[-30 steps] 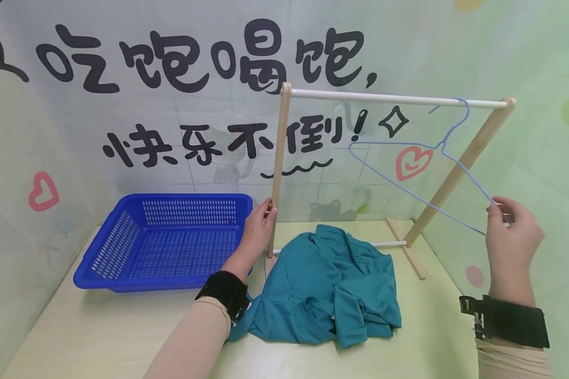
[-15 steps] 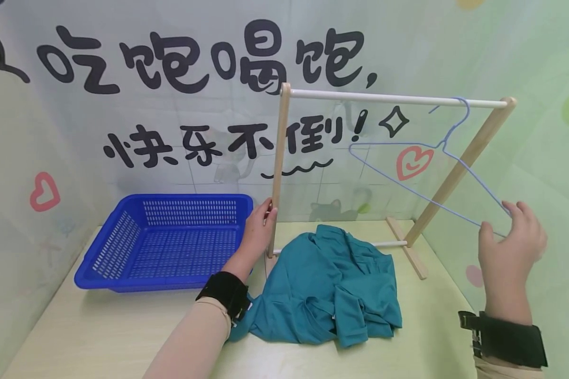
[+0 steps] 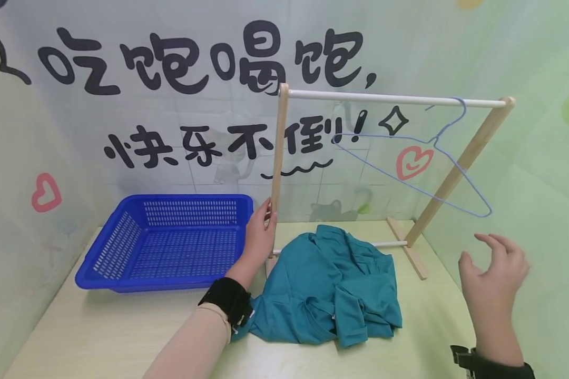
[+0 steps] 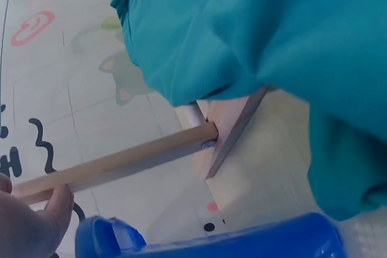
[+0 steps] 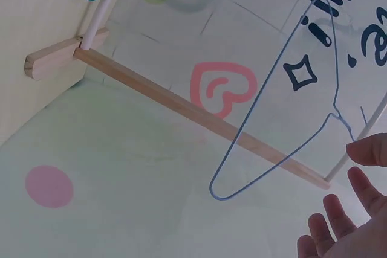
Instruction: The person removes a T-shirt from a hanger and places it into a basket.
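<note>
In the head view a light blue wire hanger [image 3: 435,140] hangs by its hook from the white top bar [image 3: 360,97] of a small wooden clothes rack, near its right end. My right hand [image 3: 495,279] is below and right of the hanger, apart from it, fingers spread and holding nothing. With thumb and fingers my left hand [image 3: 260,231] grips the rack's left wooden post [image 3: 279,142]; the left wrist view shows them on that post [image 4: 133,158]. A crumpled teal garment [image 3: 332,284] lies on the table in front of the rack, covering part of its lower bar.
A blue plastic basket [image 3: 180,198], with nothing in it, stands left of the rack. The rack's right foot [image 3: 408,250] rests near the right wall. Printed sheets with black lettering form the walls behind and beside the pale table [image 3: 123,331].
My right hand has let go of the hanger's right corner and moved down and left. The hanger has swung slightly left and its right end is free. My left hand stays on the post.
</note>
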`<state>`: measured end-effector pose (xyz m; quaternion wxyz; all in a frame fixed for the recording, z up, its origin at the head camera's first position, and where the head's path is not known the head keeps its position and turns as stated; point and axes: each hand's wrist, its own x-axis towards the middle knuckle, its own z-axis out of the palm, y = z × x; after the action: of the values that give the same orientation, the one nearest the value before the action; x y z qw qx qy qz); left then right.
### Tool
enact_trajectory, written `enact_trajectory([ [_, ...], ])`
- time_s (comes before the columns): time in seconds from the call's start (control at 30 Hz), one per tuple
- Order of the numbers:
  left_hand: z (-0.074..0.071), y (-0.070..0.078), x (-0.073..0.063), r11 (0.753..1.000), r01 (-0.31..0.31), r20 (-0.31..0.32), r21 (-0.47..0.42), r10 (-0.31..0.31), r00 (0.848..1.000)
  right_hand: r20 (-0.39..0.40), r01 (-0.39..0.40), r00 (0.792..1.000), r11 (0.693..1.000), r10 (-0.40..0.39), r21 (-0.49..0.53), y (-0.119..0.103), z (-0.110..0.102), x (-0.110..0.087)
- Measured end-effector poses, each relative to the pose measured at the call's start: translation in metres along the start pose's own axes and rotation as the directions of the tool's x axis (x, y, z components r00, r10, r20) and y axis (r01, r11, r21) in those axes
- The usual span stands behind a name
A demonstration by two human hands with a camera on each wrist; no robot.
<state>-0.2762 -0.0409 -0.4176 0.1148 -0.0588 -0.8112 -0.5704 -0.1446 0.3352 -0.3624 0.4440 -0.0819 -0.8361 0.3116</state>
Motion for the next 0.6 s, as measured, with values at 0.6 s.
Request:
enact_trajectory([
  [0.6, 0.005, 0.009, -0.054, 0.994, 0.057, -0.017, -0.098, -0.059, 0.998, 0.361, 0.009, 0.932, 1.0, -0.009, 0.001, 0.015, 0.023, -0.034],
])
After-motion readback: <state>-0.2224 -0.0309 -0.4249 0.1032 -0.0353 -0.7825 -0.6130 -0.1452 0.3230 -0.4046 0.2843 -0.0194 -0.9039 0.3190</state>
